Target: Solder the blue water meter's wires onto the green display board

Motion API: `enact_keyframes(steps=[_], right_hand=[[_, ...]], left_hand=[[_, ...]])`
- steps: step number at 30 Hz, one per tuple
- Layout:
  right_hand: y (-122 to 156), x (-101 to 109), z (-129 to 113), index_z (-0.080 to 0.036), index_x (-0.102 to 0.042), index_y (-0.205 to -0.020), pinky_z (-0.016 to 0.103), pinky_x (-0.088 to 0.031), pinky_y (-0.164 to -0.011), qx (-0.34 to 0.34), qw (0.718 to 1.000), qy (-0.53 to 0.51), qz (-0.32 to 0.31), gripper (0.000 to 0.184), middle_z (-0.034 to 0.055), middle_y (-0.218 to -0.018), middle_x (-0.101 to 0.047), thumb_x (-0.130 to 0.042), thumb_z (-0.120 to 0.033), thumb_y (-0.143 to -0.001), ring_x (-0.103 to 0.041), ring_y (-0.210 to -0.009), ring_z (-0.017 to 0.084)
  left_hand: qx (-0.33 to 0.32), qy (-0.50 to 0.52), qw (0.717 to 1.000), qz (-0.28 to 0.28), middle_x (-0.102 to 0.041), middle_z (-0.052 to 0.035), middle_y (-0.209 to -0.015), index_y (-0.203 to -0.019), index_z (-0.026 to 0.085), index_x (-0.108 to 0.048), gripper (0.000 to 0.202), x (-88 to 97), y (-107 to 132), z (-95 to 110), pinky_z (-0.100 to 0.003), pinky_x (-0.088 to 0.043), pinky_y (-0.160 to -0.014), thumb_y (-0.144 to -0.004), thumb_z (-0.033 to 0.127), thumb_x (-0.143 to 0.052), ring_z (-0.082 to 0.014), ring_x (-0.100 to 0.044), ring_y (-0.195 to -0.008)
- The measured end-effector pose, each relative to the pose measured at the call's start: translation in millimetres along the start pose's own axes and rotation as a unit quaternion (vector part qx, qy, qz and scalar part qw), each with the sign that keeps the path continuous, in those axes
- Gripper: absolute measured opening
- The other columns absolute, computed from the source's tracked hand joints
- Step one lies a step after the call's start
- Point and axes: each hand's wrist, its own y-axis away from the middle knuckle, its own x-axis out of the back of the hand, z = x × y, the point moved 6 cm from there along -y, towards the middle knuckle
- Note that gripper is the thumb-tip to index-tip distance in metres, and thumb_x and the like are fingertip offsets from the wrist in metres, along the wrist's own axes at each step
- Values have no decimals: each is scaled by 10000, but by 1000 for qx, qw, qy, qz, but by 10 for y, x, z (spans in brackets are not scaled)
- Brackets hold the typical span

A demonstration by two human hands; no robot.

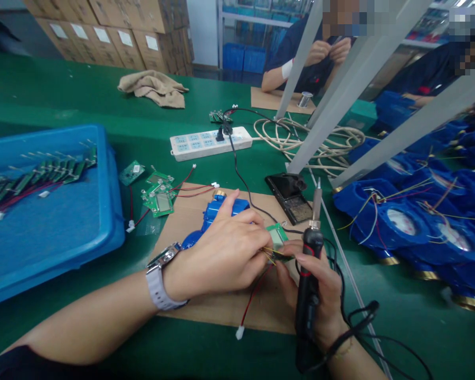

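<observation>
1. Left hand [225,250]: fingers bent, tips pinched on thin yellow wires [272,251], one digit sticking up; watch [164,257] on wrist.
2. Right hand [322,282]: curled round soldering iron [312,245], metal tip up; thumb and a finger also at the near edge of a green circuit board [277,235] (exact contact partly hidden).
3. That board: between the hands, over the cardboard sheet [206,309], display side showing; yellow wires at its near edge.
4. Blue housing [211,212] with brass end: on cardboard, partly covered by left hand.
5. Red-and-black lead [245,309] with white plug: hangs over the cardboard's near edge, below the hands.
6. Black iron stand [279,186]: just beyond the right hand, beside the iron's tip.
7. Loose boards [160,199] at cardboard's far left corner; blue tray [113,198] of more boards farther left.
8. Power strip [211,145] beyond cardboard, cloth [154,88] behind it; wired blue housings [380,219] at right.
9. Across the table: another person's hands [328,51], raised together.
</observation>
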Motion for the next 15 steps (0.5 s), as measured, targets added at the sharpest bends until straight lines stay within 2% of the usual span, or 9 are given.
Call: enact_keyframes(steps=[5, 10, 15], right_hand=[[-25, -3, -39, -202, -451, -1116, 438, -540, -812, 32, 999, 32, 2, 515, 44, -920, -639, -642, 57, -714, -637, -844, 179], [28, 0, -9, -201, -477, -1082, 427, -524, -845, 35, 999, 32, 11, 489, 31, -945, -658, -660, 51, -705, -641, -859, 170], [43, -4, 5, -200, -507, -1062, 456, -495, -873, 41, 999, 18, -14, 412, 29, -925, -669, -611, 30, -736, -648, -850, 179]], left_hand=[[4, 5, 1000, -4, -663, -7, -871, -757, 184, -628, 148, 7, -6, -2, -542, 36, -1175, -869, 215, -536, -157, -590, -993], [8, 1, 1000, -12, -661, -15, -879, -757, 181, -635, 144, -1, -4, -1, -553, 21, -1176, -861, 218, -542, -163, -592, -990], [9, 4, 1000, -7, -661, -13, -905, -760, 181, -632, 124, 8, 2, 7, -570, 7, -1172, -847, 203, -546, -165, -599, -986]])
